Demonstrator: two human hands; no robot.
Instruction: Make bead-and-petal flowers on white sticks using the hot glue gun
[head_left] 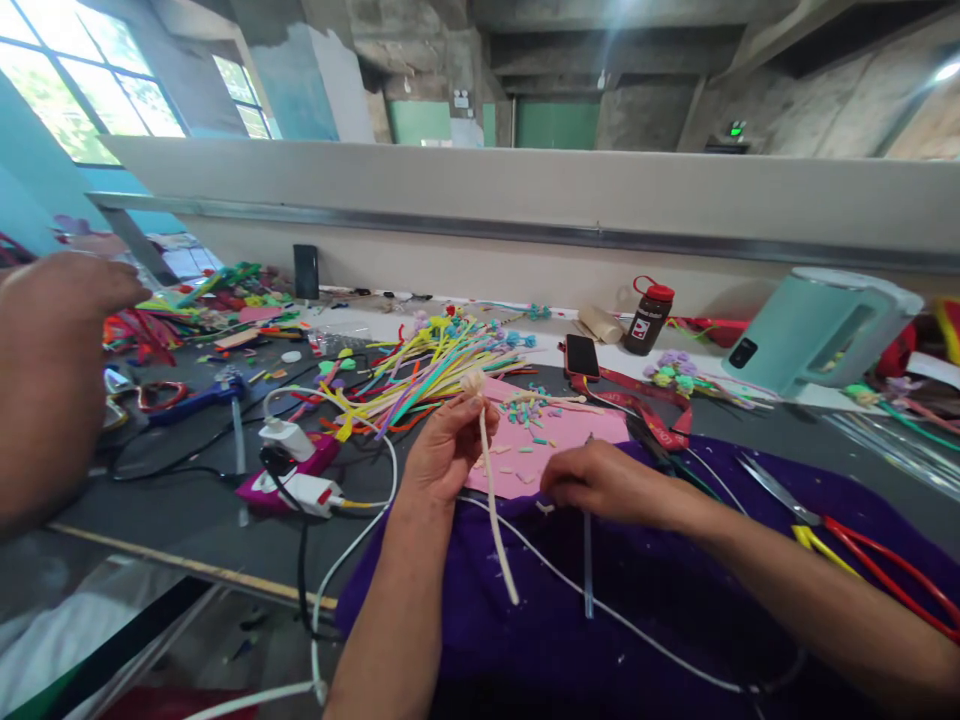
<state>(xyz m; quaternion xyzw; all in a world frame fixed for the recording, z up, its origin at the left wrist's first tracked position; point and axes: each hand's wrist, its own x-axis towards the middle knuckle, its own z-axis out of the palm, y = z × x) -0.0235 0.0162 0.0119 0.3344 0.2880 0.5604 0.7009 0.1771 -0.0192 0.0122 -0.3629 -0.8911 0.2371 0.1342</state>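
Note:
My left hand [448, 450] is closed in a pinch around a cream pipe-cleaner flower [472, 382], just under its bundled head. Its fuzzy cream stem [498, 530] hangs down over a dark purple cloth. To the right, my right hand [592, 482] has its fingers curled together near the front edge of a pink sheet [517, 475]; what they hold, if anything, is hidden. A small white scrap [544, 508] shows just below those fingertips. A translucent glue stick [589, 570] extends below my right hand. Short pastel pipe-cleaner snippets [529, 410] lie scattered across the pink sheet.
Another person's arm [49, 380] reaches in at left. Nearby lie a blue glue gun [214, 392], a power strip [292, 470] and cables. Pipe cleaners [427, 375], a phone [582, 357], a bottle [649, 318] and a kettle [814, 330] stand behind. Red-handled scissors [840, 535] rest at right.

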